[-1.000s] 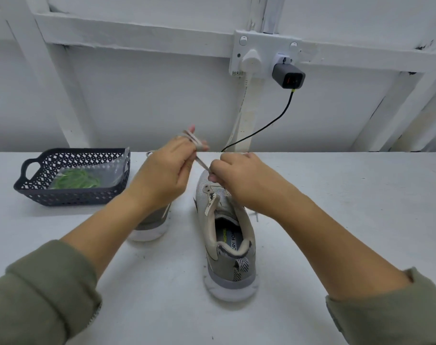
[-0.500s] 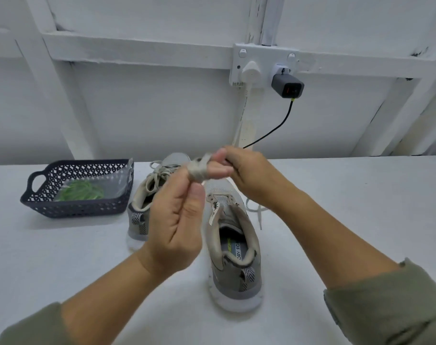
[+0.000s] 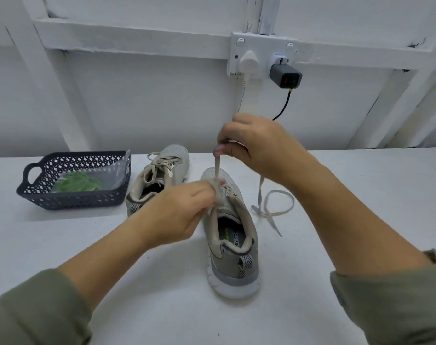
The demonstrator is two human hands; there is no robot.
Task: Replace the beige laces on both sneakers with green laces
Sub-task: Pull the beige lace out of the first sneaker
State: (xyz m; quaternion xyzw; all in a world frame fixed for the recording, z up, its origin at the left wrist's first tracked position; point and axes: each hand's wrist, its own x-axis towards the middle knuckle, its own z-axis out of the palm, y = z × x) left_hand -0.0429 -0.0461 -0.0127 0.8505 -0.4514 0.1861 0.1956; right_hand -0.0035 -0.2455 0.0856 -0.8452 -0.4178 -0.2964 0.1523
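Risen right hand pinches flat beige lace; left hand pinches it lower.

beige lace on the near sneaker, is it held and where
Both hands hold the beige lace: the right hand pinches it above the toe, the left hand grips it low, by the eyelets of the sneaker.

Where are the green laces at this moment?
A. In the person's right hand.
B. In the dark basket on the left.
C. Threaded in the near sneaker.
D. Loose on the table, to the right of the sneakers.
B: the green laces lie in a clear bag inside the dark basket, while the left hand and the right hand pinch only the beige lace.
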